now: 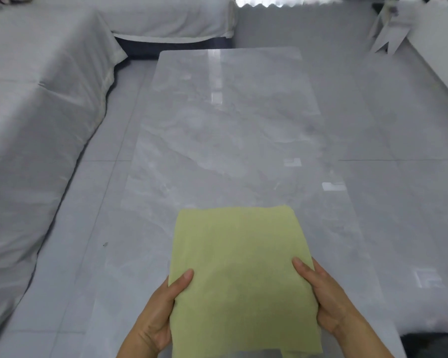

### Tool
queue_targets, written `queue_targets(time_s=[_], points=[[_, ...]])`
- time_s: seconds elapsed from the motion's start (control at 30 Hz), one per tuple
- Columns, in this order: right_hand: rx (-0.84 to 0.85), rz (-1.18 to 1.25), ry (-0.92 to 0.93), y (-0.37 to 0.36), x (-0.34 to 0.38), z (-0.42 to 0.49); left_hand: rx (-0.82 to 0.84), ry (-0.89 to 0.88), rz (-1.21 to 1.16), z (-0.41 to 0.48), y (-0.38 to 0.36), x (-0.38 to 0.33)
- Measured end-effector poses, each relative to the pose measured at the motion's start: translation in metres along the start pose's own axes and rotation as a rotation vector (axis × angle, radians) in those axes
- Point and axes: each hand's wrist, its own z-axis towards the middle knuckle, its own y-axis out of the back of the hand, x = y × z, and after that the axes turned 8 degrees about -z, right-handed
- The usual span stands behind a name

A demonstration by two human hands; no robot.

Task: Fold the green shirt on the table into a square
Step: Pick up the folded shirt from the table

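Observation:
The green shirt [239, 267] is folded into a flat, roughly rectangular pad near the front end of the glossy marble table [225, 130]. My left hand [161, 316] grips its left edge, thumb on top and fingers hidden beneath the cloth. My right hand [323, 301] grips the right edge the same way, thumb lying on the fabric. A small flap of cloth sticks out at the shirt's near right corner. I cannot tell whether the near part of the shirt rests on the table or is lifted slightly.
A sofa draped in white sheets [34, 120] runs along the left and across the back. Grey tiled floor [398, 120] surrounds the table. A white piece of furniture [429, 45] stands at the far right.

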Motion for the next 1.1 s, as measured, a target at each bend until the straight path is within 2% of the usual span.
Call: queue_targets(time_s=[0.3,0.5,0.67,0.8,0.93,1.1], points=[[-0.015,0.072,0.127,-0.024,0.048,-0.089,0.085,-0.029,0.061,-0.078,-0.057,-0.038],[0.023,0.156,0.244,-0.036,0.101,-0.179,0.273,-0.076,0.151,-0.154,-0.11,-0.071],[0.055,0.192,0.381,-0.03,0.138,-0.265,0.496,-0.002,0.176,-0.226,-0.162,-0.08],[0.051,0.27,0.474,-0.006,0.146,-0.321,0.614,0.064,0.312,-0.256,-0.2,-0.072],[-0.02,0.35,0.536,0.03,0.15,-0.365,0.656,0.067,0.48,-0.268,-0.249,-0.049],[-0.099,0.418,0.635,0.092,0.141,-0.401,0.712,0.099,0.564,-0.264,-0.311,0.002]])
